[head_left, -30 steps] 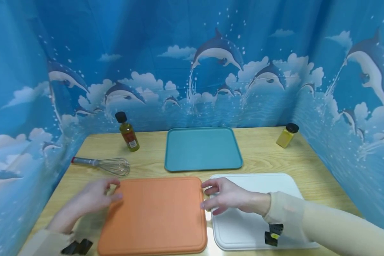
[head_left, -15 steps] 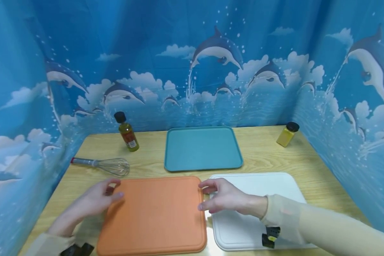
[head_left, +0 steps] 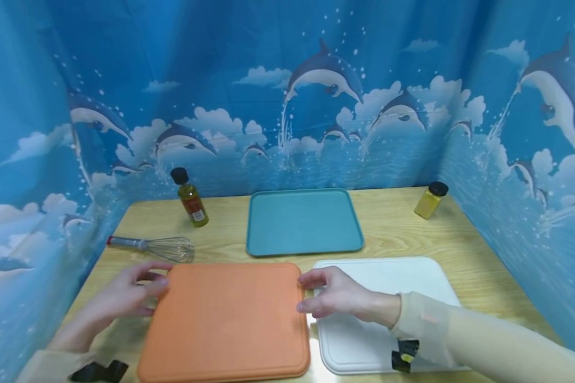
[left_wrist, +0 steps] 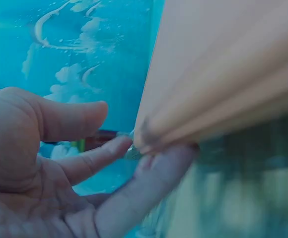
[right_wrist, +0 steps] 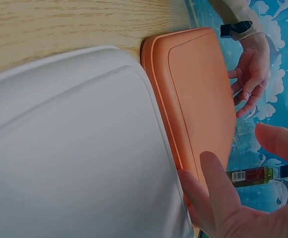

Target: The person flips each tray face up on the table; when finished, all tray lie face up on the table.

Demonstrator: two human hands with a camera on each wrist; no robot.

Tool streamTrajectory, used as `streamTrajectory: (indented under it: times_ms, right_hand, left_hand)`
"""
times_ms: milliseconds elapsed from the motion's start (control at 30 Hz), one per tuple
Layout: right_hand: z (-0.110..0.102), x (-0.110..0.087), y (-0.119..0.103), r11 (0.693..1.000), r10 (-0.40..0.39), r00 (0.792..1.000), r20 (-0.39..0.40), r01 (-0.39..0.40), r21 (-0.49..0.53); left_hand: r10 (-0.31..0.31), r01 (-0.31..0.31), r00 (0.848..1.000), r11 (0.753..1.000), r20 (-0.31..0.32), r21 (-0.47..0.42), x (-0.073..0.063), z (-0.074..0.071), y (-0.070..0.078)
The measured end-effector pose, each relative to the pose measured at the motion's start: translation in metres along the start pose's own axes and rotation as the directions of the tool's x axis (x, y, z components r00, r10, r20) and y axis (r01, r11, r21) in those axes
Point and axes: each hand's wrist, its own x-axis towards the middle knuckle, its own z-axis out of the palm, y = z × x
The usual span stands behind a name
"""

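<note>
An orange board (head_left: 230, 319) lies between the hands. The left hand (head_left: 130, 290) is ungripped, fingertips reaching its edge, thumb free; the right hand (head_left: 335, 293), relaxed over a white board (head_left: 356, 340), spreads fingers beside the opposite edge. The orange board looks stiff, sturdy, perhaps slippery; both side edges should suit lifting.

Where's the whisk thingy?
In the head view, the whisk lies on the table toward the left, with the bottle behind it and the person's left hand in front. Its wires point right, near the orange board.
</note>
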Motion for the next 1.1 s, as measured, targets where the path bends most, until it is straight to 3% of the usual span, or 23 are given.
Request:
streamTrajectory:
  times_ms: [133, 300, 467, 567, 733, 833, 967, 1100]
  right_hand:
    - [0.001, 0.002, -0.002, 1.0, 0.012, 1.0, 0.003, -0.012, 0.015]
    - [0.003, 0.009, -0.007, 1.0, 0.021, 1.0, 0.007, -0.021, 0.011]
    - [0.004, 0.017, -0.007, 0.999, 0.028, 1.0, 0.009, -0.028, 0.034]
    - [0.006, 0.019, -0.007, 0.998, 0.029, 0.999, 0.016, -0.03, 0.05]
    - [0.011, 0.023, -0.011, 0.998, 0.037, 0.999, 0.035, -0.038, 0.047]
    - [0.013, 0.026, -0.012, 0.998, 0.037, 0.998, 0.041, -0.039, 0.047]
    - [0.015, 0.03, -0.012, 0.998, 0.031, 0.998, 0.047, -0.034, 0.056]
    - [0.016, 0.031, -0.013, 0.998, 0.031, 0.998, 0.057, -0.034, 0.057]
  left_hand:
    - [0.022, -0.022, 1.0, 1.0, 0.001, -0.011, -0.007, -0.016, 0.007]
    - [0.1, -0.1, 0.995, 0.995, -0.026, -0.015, -0.015, -0.032, 0.016]
    - [0.185, -0.186, 0.982, 0.969, -0.024, -0.163, -0.016, -0.041, 0.024]
    - [0.282, -0.26, 0.959, 0.916, 0.03, -0.306, -0.017, -0.045, 0.029]
    - [0.435, -0.35, 0.897, 0.814, 0.085, -0.463, -0.019, -0.044, 0.041]
    - [0.461, -0.371, 0.885, 0.787, 0.071, -0.493, -0.019, -0.041, 0.052]
    - [0.477, -0.386, 0.877, 0.773, 0.062, -0.503, -0.019, -0.036, 0.068]
    - [0.536, -0.428, 0.839, 0.758, 0.095, -0.493, -0.019, -0.032, 0.085]
